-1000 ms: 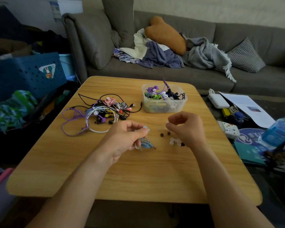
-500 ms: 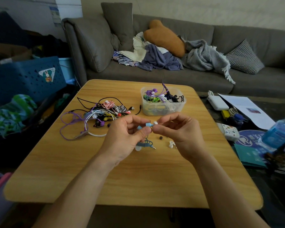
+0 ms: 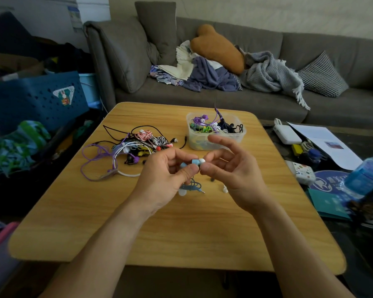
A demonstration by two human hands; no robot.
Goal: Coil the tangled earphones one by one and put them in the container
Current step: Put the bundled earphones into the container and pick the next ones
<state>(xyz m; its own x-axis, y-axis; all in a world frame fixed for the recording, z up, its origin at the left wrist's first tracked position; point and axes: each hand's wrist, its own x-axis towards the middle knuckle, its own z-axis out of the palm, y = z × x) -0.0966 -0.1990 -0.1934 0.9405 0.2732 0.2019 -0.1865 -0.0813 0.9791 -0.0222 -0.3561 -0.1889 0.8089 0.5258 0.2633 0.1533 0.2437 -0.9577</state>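
Pinching a light-blue earbud (image 3: pixel 196 161), white tip, between left hand (image 3: pixel 166 179) and right hand (image 3: pixel 230 175) thumbs and fingers; its blue cord (image 3: pixel 192 186) hangs coiled under the left. Container (image 3: pixel 235 136) just beyond the right.

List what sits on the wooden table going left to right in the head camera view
Purple earphone loop → tangled earphone pile → left hand, holding the blue earbud → right hand. The clear container sits behind the hands.
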